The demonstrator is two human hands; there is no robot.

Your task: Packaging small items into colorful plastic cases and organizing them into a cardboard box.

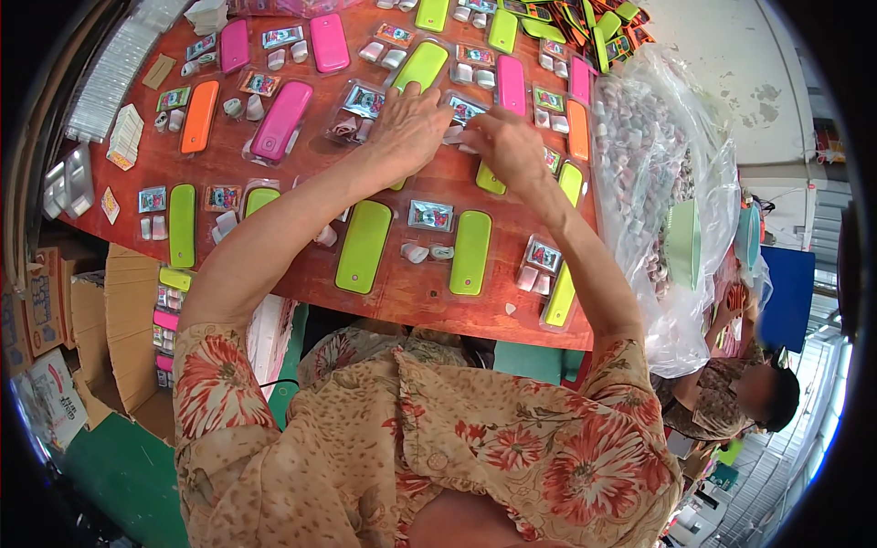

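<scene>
My left hand [408, 130] lies with outstretched fingers over the near end of a lime-green oblong case [424, 66]. Just right of it, my right hand [509, 148] has its fingers bent together. What is between them, if anything, is hidden. Beside its fingertips is a small shiny blue packet [466, 109]. Left of my left hand, a clear tray [340, 130] holds another blue packet [364, 100] and small wrapped pieces. A lime case [364, 247] and a second lime case [470, 253] lie below my hands, the second near a blue packet [430, 216].
More pink, orange and lime cases cover the red-brown table [301, 196]. A big clear bag [639, 146] of small wrapped pieces holds a pale green scoop-like container [683, 245]. Clear trays [99, 96] are stacked at far left, above a cardboard box [132, 320]. Another person [722, 393] sits at right.
</scene>
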